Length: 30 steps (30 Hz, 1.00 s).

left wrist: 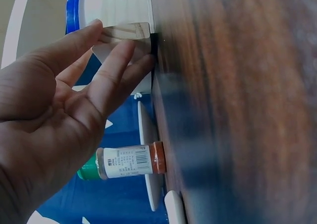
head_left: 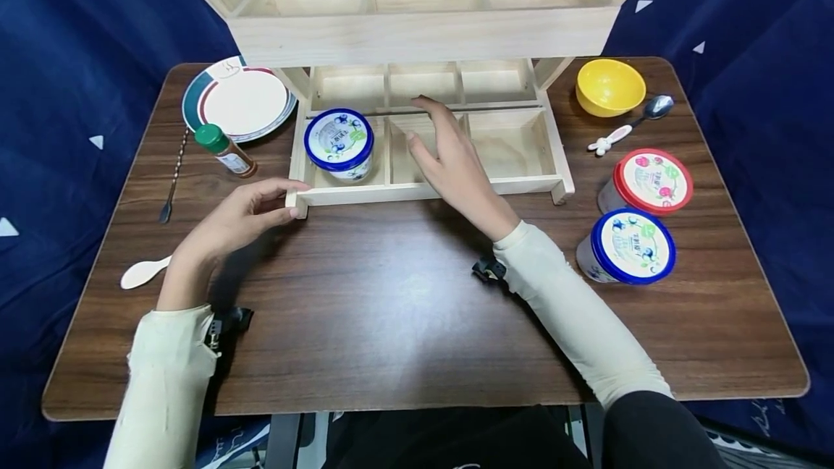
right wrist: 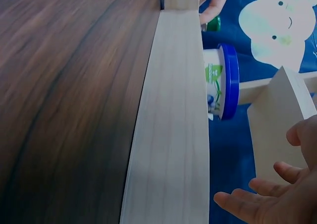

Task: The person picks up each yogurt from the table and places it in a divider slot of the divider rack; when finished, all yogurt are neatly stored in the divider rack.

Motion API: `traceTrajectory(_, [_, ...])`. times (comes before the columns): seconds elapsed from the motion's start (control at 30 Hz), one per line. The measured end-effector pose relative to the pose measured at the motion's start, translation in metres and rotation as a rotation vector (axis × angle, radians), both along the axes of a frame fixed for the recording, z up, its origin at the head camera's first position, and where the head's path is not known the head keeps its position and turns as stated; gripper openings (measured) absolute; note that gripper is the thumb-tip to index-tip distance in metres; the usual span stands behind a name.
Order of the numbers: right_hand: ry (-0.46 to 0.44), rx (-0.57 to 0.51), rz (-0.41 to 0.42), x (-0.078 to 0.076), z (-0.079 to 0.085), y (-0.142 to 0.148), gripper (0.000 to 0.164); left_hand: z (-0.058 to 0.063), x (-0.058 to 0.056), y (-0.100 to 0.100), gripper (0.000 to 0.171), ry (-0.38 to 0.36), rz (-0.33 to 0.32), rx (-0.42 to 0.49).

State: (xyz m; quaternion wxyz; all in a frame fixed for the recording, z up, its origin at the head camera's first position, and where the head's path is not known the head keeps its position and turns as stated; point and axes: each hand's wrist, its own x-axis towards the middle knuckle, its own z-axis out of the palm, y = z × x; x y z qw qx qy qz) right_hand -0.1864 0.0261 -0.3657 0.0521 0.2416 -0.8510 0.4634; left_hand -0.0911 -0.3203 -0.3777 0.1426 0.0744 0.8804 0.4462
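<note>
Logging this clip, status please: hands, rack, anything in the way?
Left hand grips rack corner. Right hand over its front, holding nothing. Tub front left in rack, blocking neither hand.

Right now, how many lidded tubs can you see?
3: one blue-lidded tub inside the wooden rack, front left; one red-lidded tub on the table, right side; another blue-lidded tub nearer the front. The rack may hide others.

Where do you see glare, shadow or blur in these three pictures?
Head view: pale glare mid-way on the wooden tabletop, dark shadow beside the left hand; left wrist view: dimmer, nearby tabletop blurred, green-capped seasoning bottle clearer; right wrist view: also dim, tabletop grain soft.
</note>
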Motion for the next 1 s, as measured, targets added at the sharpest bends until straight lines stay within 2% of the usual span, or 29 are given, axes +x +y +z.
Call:
traceTrajectory(0.33, [-0.041,0.035,-0.029,0.002,-0.004,0.032,0.057,0.000,-0.001,-0.001,0.040,-0.004,-0.011,-0.001])
traceTrajectory(0.47, [-0.033,0.036,-0.044,0.005,0.001,0.042,0.057,0.000,-0.001,-0.001,0.041,0.004,-0.018,0.007])
traceTrajectory(0.73, [-0.020,-0.030,-0.071,0.008,0.010,0.064,0.053,-0.001,-0.001,0.000,0.040,0.009,-0.014,0.016])
traceTrajectory(1.0, [-0.003,-0.045,-0.123,0.019,0.017,0.082,0.053,0.000,-0.001,0.000,0.040,0.006,-0.011,0.005])
